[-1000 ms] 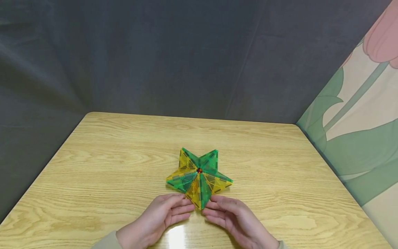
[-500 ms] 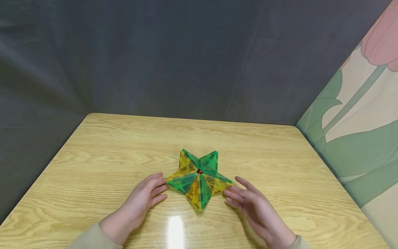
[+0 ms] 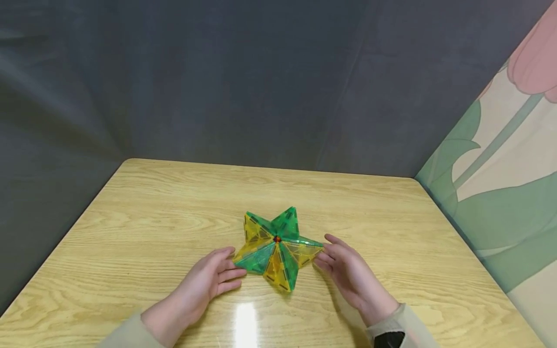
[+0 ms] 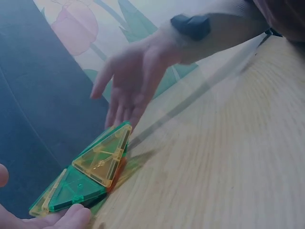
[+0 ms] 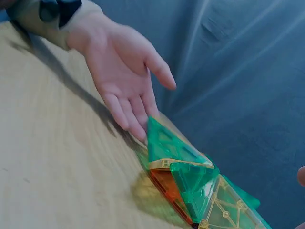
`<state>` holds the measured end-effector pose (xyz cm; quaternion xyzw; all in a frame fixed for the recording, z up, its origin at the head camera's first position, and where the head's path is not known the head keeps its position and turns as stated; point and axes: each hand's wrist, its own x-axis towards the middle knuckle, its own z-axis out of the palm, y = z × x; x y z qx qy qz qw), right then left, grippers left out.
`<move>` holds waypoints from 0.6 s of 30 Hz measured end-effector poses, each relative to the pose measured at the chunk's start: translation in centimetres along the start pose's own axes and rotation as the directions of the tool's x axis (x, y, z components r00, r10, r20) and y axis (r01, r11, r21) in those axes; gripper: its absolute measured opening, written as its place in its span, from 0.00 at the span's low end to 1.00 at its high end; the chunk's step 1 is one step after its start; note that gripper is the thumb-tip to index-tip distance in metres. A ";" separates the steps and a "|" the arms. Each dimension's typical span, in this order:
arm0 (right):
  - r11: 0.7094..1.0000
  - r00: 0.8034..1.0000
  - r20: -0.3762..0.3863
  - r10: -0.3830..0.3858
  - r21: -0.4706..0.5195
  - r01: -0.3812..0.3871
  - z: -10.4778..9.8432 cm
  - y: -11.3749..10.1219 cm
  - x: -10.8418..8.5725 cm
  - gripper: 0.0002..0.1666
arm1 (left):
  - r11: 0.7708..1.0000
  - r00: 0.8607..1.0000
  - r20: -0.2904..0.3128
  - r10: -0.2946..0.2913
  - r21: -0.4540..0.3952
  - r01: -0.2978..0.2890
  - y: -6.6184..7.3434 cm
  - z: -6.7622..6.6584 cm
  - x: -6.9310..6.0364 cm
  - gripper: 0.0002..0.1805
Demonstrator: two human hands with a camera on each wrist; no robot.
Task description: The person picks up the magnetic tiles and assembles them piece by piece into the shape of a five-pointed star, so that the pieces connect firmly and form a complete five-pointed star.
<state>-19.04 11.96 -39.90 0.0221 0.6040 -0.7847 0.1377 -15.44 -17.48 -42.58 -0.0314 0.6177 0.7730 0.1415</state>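
Note:
A star built of translucent green and yellow magnetic tiles lies on the wooden table, with a small red spot at its raised centre. My left hand touches its left point with fairly straight fingers. On the opposite side, my right hand has its fingertips at the right point, thumb raised off it. The left wrist view shows the star from the side, left fingers at its near tip. In the right wrist view, the left hand has its palm facing the star, fingers extended against the far tip.
The wood-grain table has rounded far corners. A dark curtain hangs behind and to the left. Along the right edge stands a cloth with a large tulip print. A bright light reflection falls on the table near the front.
Both hands parted from the star's near point and moved out to its left and right points. Since half a second ago the star has turned slightly counterclockwise between them.

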 end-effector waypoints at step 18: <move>0.996 0.996 0.080 -0.033 -0.078 0.040 0.2 -0.3 6.1 0.45 | 0.984 0.976 0.217 0.021 -0.177 0.018 -1.1 0.4 -1.4 0.41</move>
